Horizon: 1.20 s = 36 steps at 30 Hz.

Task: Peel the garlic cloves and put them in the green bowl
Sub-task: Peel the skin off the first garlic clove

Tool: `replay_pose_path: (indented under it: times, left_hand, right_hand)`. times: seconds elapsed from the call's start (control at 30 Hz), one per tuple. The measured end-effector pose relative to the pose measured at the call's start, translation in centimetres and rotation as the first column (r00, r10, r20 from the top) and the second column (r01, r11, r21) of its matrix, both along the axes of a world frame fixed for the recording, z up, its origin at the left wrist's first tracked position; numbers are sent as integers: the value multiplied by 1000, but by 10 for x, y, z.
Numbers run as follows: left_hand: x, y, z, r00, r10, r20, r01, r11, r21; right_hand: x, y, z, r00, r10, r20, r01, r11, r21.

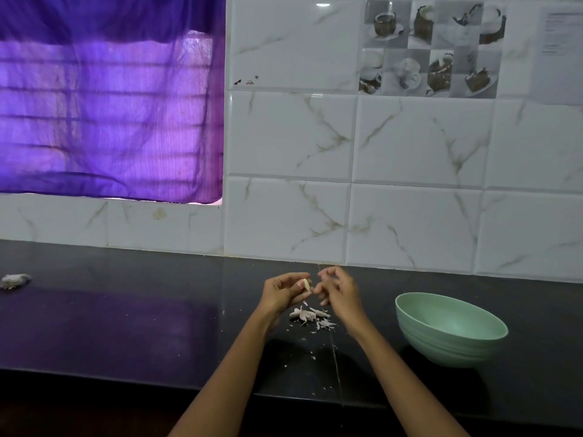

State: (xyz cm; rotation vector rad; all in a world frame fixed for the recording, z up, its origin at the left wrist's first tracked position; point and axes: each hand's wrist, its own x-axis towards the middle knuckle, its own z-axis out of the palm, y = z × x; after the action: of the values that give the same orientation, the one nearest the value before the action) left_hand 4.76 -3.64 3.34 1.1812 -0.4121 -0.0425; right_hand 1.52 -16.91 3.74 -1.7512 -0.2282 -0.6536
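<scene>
Head view: the left hand (284, 293) pinches a pale garlic clove (305, 285) between thumb and fingertips, held in the air above the dark desk (126, 326); the clove's long axis runs roughly upright, tilted a little, its lower tip pointing down toward the peel scraps (310, 316) lying on the desk directly beneath; the right hand (337, 291) sits just beside the clove on the bowl side, fingers curled and nearly touching it; whether it grips a shred of skin or nothing at all I cannot tell, as the fingertips are small and blurred; the clove looks mostly bare, so the peeling seems close to done, though its far side is hidden.

The green bowl (451, 329) stands on the desk beyond the right hand, well apart from the clove and lower; the right hand is the nearer to it, so a pass across or a reach by the left hand over the scraps is what the drop would call for; no cloves show on the visible part of the bowl's inside, but its near wall hides the bottom; far from the bowl, at the desk's opposite end, lies a pale clump (14, 280), perhaps garlic or skins, too indistinct to name.
</scene>
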Motion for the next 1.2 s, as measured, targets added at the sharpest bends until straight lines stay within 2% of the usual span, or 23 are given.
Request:
replay_pose_path:
  times: [0.07,0.13,0.3,0.67,0.83,1.03,1.2]
  left_hand:
    - [1,1,1,1000,-1,-9,1,1000,-11]
    - [2,0,0,1000,0,-13,0,1000,-10]
    - [6,-1,-3,1000,-6,-14,6,1000,21]
    - [7,1,-4,999,-36,-34,40,994,102]
    - [6,2,-2,999,-29,-40,34,992,119]
    - [4,2,0,989,-92,-112,101,992,76]
    - [4,3,-1,986,-105,-127,113,992,57]
  right_hand:
    - [0,-1,0,997,-69,21,68,997,30]
    - [-1,-1,1,991,-112,74,113,994,-10]
    - [-1,2,0,993,-20,118,49,968,-246]
    - [3,-1,-5,977,-55,208,130,922,-365]
    - [1,0,-5,968,-72,240,186,847,-499]
    - [1,1,-6,947,-106,302,260,806,-532]
    - [0,2,-7,948,-83,307,241,818,-522]
